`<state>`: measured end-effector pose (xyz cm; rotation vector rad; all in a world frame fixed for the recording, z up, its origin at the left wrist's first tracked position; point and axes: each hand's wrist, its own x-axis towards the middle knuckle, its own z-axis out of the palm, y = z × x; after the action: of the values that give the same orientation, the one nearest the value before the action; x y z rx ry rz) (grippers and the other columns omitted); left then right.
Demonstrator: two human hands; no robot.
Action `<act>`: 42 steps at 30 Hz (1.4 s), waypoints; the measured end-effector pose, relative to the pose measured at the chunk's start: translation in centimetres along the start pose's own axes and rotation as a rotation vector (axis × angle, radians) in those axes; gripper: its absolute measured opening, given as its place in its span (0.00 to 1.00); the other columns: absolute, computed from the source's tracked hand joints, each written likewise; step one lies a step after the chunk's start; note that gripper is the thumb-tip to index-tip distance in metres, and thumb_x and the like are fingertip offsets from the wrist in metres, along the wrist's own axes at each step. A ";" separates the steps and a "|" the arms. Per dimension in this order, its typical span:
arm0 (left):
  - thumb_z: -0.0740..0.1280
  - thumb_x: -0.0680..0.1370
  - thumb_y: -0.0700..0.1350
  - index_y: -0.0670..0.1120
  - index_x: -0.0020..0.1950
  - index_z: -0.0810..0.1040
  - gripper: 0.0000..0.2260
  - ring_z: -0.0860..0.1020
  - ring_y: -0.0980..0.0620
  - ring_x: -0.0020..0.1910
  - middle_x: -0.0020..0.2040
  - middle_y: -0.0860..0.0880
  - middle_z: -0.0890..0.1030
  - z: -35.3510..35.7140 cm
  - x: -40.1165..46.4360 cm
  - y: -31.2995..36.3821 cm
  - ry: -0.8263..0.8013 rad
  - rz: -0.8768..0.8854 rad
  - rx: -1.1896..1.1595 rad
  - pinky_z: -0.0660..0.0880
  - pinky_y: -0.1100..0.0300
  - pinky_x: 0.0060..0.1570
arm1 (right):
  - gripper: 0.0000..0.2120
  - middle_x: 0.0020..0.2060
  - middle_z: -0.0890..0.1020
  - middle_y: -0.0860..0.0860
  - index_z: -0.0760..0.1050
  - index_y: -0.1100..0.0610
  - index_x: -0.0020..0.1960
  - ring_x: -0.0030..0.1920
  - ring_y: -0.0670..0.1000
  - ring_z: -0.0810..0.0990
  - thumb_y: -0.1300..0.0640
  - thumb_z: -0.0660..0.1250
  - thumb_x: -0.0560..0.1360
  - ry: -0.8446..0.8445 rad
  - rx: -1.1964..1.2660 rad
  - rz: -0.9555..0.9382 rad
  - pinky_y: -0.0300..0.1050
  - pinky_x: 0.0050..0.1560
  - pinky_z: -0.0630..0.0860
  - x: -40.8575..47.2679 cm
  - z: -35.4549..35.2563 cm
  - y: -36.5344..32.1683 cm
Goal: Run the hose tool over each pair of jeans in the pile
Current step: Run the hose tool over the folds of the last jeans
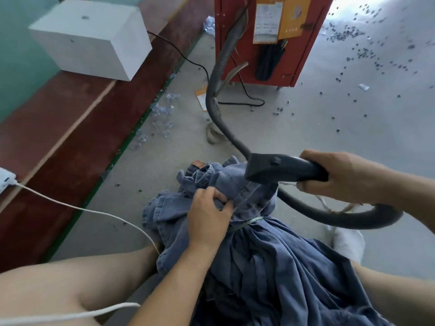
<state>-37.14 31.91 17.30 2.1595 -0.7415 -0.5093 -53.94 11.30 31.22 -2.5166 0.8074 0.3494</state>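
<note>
In front of the red cabinet (270, 38), on the grey floor (329, 118), the bundle of jeans (259, 250) lies across the seated person's lap, tied near its upper end with a green cord (249, 221). The waistband end of the bundle points toward the cabinet.

Step in hand, as judged: treating the bunched waistband area with the hose tool (280, 169). To do this well, keep the nozzle mouth flat against the denim and draw it slowly along each fold. Spread the gathered cloth with the free hand so no layer stays hidden. Keep the hose (217, 74), which runs back to the cabinet, slack and clear of the bundle so it does not drag the nozzle off line.

Hand pose:
- Right hand (341, 175): on the side of the bundle away from the cabinet's left edge, fingers wrapped closed around the tool's handle, wrist level, nozzle head touching the top of the denim.
- Left hand (209, 212): nearer the person than the nozzle, palm down, fingers curled and pinching a fold of denim just above the cord, forearm lying along the bundle.
</note>
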 end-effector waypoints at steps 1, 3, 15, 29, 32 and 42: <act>0.76 0.75 0.46 0.54 0.41 0.73 0.11 0.73 0.62 0.44 0.47 0.54 0.75 0.3 0.1 0.4 -0.014 -0.007 -0.037 0.68 0.75 0.43 | 0.08 0.35 0.80 0.37 0.70 0.39 0.46 0.37 0.40 0.79 0.43 0.70 0.75 -0.017 0.002 0.024 0.38 0.33 0.70 -0.2 0.4 -0.4; 0.74 0.76 0.47 0.55 0.46 0.77 0.06 0.76 0.59 0.47 0.50 0.53 0.79 0.8 0.1 1.3 -0.072 -0.074 -0.231 0.71 0.70 0.47 | 0.09 0.35 0.81 0.40 0.69 0.41 0.48 0.34 0.42 0.79 0.40 0.68 0.76 0.000 0.021 0.075 0.36 0.30 0.67 -0.6 1.5 -1.3; 0.71 0.78 0.41 0.55 0.62 0.78 0.15 0.83 0.54 0.55 0.57 0.52 0.84 3.7 -2.6 2.0 -0.169 -0.325 -0.661 0.80 0.56 0.55 | 0.15 0.31 0.79 0.53 0.74 0.60 0.54 0.24 0.51 0.76 0.48 0.69 0.81 0.011 0.726 0.403 0.44 0.24 0.73 -3.3 6.7 -2.0; 0.68 0.78 0.37 0.51 0.56 0.83 0.12 0.84 0.47 0.50 0.52 0.46 0.87 2.5 -5.3 2.4 -0.481 -0.276 -0.723 0.82 0.52 0.53 | 0.15 0.35 0.79 0.58 0.74 0.63 0.52 0.27 0.56 0.78 0.49 0.66 0.83 0.270 0.768 0.470 0.48 0.27 0.74 -3.8 6.3 -0.6; 0.69 0.80 0.40 0.53 0.58 0.82 0.10 0.84 0.48 0.54 0.53 0.48 0.86 2.9 -5.2 2.5 -0.353 -0.297 -0.609 0.81 0.50 0.59 | 0.14 0.30 0.80 0.54 0.74 0.57 0.50 0.24 0.55 0.78 0.46 0.66 0.82 0.261 0.732 0.405 0.46 0.24 0.74 -5.7 5.2 0.5; 0.61 0.76 0.31 0.53 0.60 0.84 0.22 0.82 0.49 0.55 0.57 0.49 0.85 -1.4 -5.5 2.1 -0.863 -0.175 -0.248 0.79 0.55 0.57 | 0.13 0.34 0.82 0.59 0.73 0.55 0.49 0.21 0.53 0.78 0.45 0.64 0.83 0.260 0.432 0.386 0.41 0.21 0.71 -4.2 5.5 -2.4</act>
<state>-41.21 35.18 20.36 1.7318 -0.8667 -1.5871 -56.38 17.77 28.94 -2.0186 1.3194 -0.0368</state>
